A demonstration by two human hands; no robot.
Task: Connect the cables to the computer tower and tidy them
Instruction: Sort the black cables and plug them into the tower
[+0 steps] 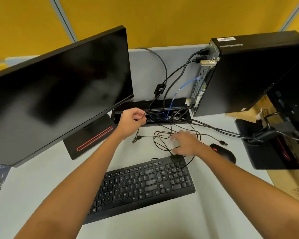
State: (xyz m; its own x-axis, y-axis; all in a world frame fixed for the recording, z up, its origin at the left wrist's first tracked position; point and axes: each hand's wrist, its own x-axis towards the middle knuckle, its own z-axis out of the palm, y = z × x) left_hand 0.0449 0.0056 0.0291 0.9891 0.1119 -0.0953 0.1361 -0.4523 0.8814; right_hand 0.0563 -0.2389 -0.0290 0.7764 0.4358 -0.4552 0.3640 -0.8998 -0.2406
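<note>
Cables (164,135) being tidied: left hand (130,119) pinching one by the tray (121,112), right hand (185,141) spread loose over the tangle, needing gathering next.

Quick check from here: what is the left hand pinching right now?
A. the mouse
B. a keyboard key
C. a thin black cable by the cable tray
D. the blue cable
C: the left hand is closed on a thin black cable at the left end of the cable tray; the blue cable runs clear of it.
</note>
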